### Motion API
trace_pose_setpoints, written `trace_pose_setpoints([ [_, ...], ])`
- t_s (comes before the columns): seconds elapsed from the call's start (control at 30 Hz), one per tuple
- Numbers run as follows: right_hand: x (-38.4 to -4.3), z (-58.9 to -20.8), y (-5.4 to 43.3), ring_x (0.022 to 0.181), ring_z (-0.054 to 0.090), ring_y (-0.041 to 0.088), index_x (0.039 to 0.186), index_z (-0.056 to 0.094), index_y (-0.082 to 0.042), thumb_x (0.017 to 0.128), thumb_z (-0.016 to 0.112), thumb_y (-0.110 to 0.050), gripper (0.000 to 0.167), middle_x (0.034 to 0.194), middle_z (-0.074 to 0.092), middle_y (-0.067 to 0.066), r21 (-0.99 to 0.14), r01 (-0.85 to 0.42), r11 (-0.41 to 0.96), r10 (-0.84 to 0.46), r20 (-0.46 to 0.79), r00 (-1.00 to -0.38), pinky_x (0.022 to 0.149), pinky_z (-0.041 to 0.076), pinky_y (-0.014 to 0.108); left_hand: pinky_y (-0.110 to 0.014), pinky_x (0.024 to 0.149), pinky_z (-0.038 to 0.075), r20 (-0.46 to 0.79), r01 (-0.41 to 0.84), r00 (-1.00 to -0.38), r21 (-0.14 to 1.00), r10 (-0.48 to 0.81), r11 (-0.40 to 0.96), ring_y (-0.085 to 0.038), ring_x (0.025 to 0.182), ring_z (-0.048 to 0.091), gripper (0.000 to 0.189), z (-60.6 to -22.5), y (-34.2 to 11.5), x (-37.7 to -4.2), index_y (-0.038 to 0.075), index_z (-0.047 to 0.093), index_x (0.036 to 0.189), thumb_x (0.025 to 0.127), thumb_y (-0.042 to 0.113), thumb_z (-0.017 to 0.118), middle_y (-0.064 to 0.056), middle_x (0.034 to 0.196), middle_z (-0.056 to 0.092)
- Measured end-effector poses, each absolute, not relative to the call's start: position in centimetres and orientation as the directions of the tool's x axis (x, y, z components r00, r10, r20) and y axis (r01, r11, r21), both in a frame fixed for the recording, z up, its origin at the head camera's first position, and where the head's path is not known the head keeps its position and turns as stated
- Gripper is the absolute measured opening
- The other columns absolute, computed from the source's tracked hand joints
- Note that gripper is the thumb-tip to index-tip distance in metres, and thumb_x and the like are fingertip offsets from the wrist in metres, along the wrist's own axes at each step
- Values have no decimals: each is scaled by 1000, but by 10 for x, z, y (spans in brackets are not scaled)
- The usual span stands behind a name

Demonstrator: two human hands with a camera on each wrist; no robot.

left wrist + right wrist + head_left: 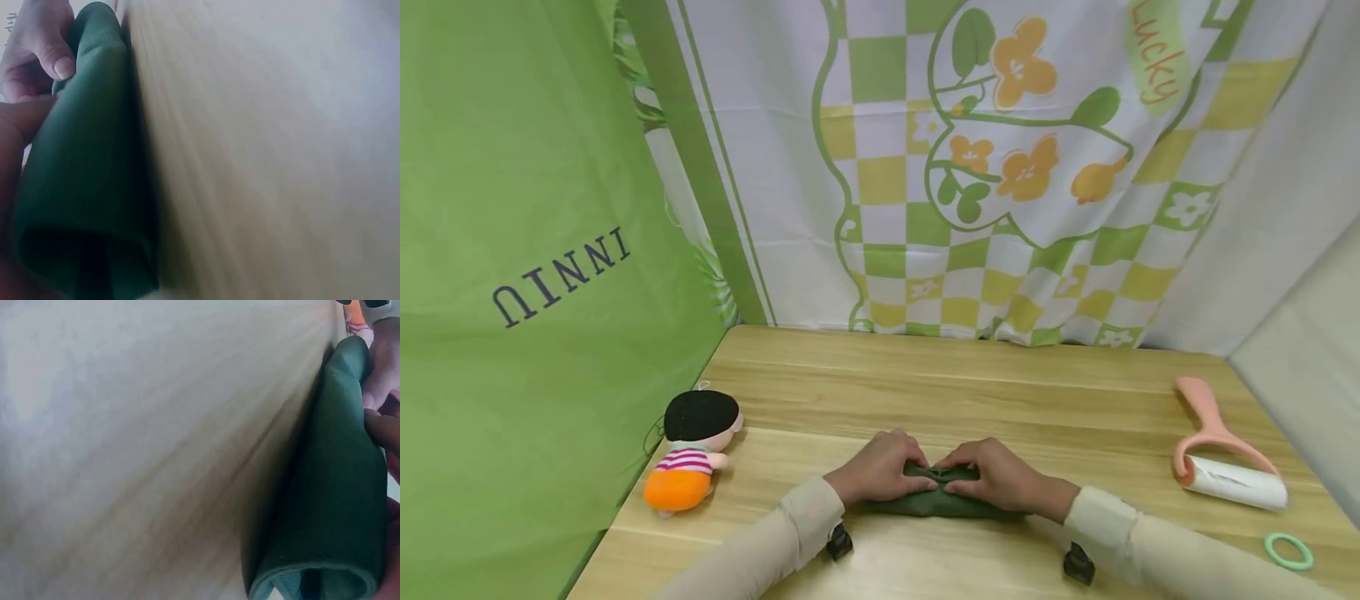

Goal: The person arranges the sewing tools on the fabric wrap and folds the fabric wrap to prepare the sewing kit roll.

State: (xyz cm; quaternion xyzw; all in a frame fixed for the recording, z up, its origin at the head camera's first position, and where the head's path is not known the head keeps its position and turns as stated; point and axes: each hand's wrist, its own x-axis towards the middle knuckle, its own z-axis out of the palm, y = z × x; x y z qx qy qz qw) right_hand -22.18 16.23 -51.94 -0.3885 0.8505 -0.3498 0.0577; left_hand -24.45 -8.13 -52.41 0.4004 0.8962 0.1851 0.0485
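A dark green piece of folded or rolled fabric (942, 502) lies on the table near its front, stretched from left to right. My left hand (883, 468) pinches its upper edge near the middle between thumb and fingers. Close beside it, my right hand (998, 477) pinches the same edge, the two thumbs almost meeting. In the left wrist view the green fabric (87, 156) forms a flattened tube with an open, hollow end towards the camera. The right wrist view shows the fabric's other end (328, 487), also hollow. Some fingertips are hidden behind the fabric.
On the left of the wooden table (850, 383) lies a soft doll (688, 450) with black hair and orange bottoms. To the right are a pink-handled lint roller (1232, 467) and a light green ring (1288, 552). A patterned curtain (895, 183) hangs behind.
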Motion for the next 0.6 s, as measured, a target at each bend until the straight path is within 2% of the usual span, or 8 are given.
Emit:
trace_pose_setpoints([
  [0.1, -221, -519, 163, 101, 72, 13, 120, 73, -14, 96, 69, -28, 29, 114, 76, 2, -682, -577, 449, -681, 158, -716, 80, 59, 26, -24, 82, 45, 56, 694, -678, 376, 733, 614, -2, 91, 57, 28, -524, -84, -246, 28, 79, 98, 89, 53, 70, 16, 95, 71],
  [0.23, -221, -518, 165, 102, 72, 16, 119, 74, -8, 98, 65, -20, 26, 114, 76, 10, -763, -481, 432, -653, 103, -750, 79, 57, 23, -23, 80, 42, 31, 686, -671, 406, 741, 604, -1, 89, 54, 30, -528, -84, -246, 29, 78, 98, 92, 55, 66, 16, 94, 70],
  [0.43, -222, -514, 158, 96, 69, 5, 109, 79, -8, 96, 66, -17, 19, 106, 78, 10, -819, -330, 469, -524, 43, -851, 76, 54, 19, -27, 82, 43, 44, 698, -677, 356, 735, 621, -4, 90, 54, 29, -526, -81, -246, 28, 78, 96, 95, 52, 62, 15, 92, 68],
  [0.5, -220, -513, 154, 94, 68, 3, 107, 79, -8, 96, 68, -16, 18, 104, 78, 10, -823, -318, 471, -494, 52, -868, 75, 54, 19, -27, 81, 43, 41, 694, -685, 339, 727, 635, -5, 90, 54, 29, -525, -81, -246, 27, 78, 96, 95, 52, 62, 14, 92, 69],
  [0.6, -215, -513, 149, 92, 70, 7, 106, 79, -7, 95, 68, -14, 17, 102, 78, 11, -819, -341, 462, -483, 89, -871, 74, 56, 20, -26, 79, 43, 35, 694, -688, 324, 725, 643, -5, 91, 55, 30, -524, -82, -244, 26, 78, 98, 96, 52, 61, 13, 94, 70],
])
